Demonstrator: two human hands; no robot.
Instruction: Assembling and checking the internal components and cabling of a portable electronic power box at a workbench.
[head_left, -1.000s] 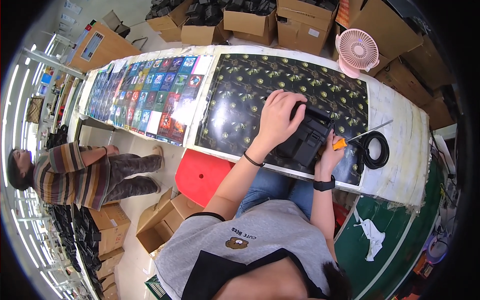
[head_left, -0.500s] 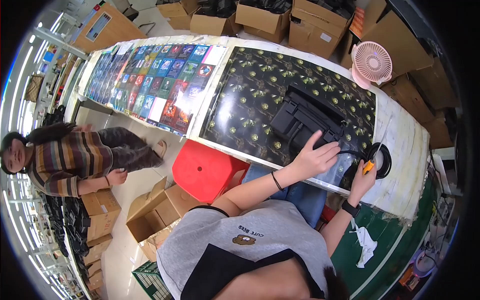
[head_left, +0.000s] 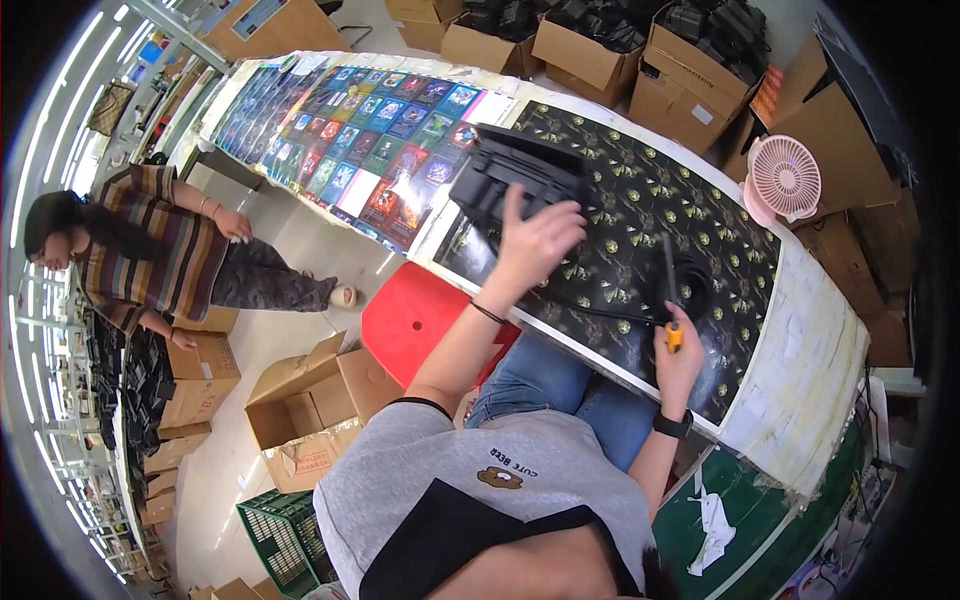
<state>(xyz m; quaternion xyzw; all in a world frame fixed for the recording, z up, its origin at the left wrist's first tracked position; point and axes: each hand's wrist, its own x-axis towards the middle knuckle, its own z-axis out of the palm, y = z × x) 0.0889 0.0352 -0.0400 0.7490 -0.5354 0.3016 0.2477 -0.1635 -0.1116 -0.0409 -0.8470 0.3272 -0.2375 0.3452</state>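
A black boxy plastic device with a raised lid-like flap sits at the left part of the dark patterned mat. My left hand is at its near right side, thumb up against it and fingers curled at its edge. My right hand grips a screwdriver by its orange handle, the long shaft pointing away from me. Beside the shaft lies a coil of black cable; its cable runs left toward the device past my right hand. Whether my right fingers also hold the cable is unclear.
A pink fan stands at the table's far right corner. Printed card sheets cover the table's left part. Boxes of black parts line the far side. A red stool is at my left; another person stands farther left.
My left hand and the black device have moved left across the mat. My right hand has moved left with the screwdriver, and the cable coil now lies on the mat.
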